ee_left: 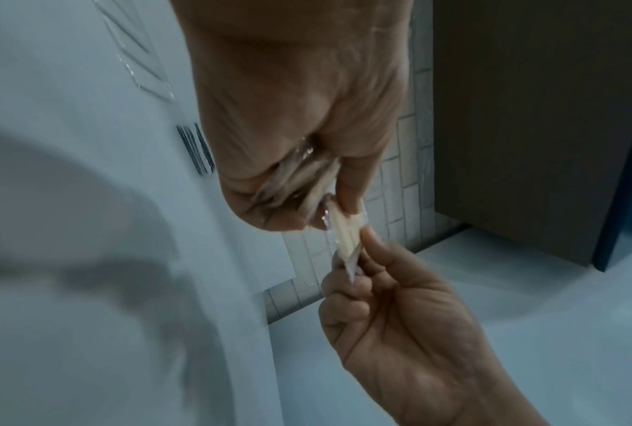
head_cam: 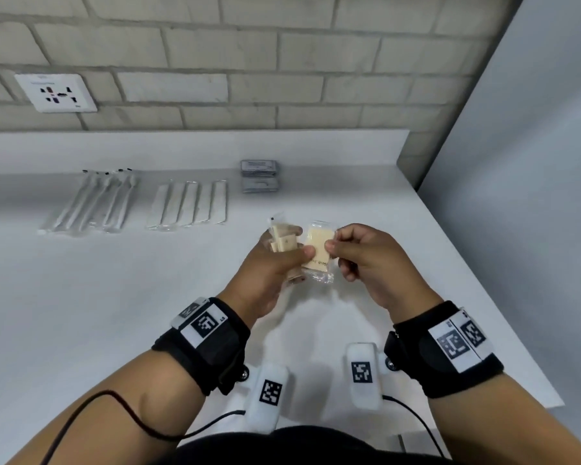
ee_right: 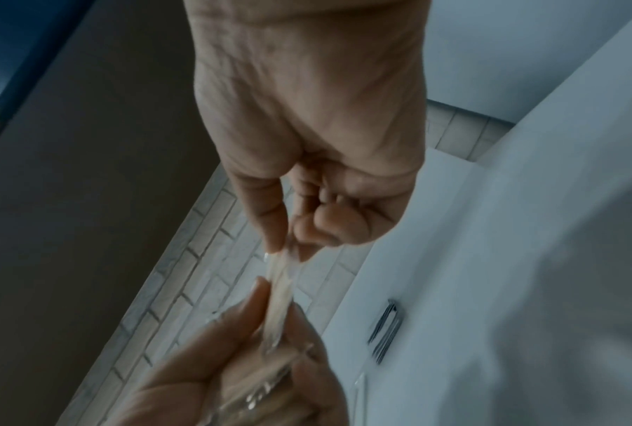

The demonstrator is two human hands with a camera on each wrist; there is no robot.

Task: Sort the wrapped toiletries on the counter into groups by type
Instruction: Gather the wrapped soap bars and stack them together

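Observation:
My left hand [head_cam: 282,256] grips a stack of cream soap packets [head_cam: 282,241] in clear wrap, held above the white counter [head_cam: 81,313]. Its thumb also presses on one more cream soap packet [head_cam: 317,251], whose right edge my right hand [head_cam: 336,245] pinches between thumb and forefinger. The left wrist view has that packet [ee_left: 347,233] edge-on between both hands, and the right wrist view shows the same packet [ee_right: 281,291]. On the counter lie a row of wrapped toothbrushes [head_cam: 94,203], a row of white flat sachets [head_cam: 188,204] and two grey packets [head_cam: 259,176].
A brick wall [head_cam: 249,62] with a white socket [head_cam: 56,92] backs the counter. The counter's right edge [head_cam: 483,280] runs diagonally beside a grey wall panel. Wrist camera cables trail near my body.

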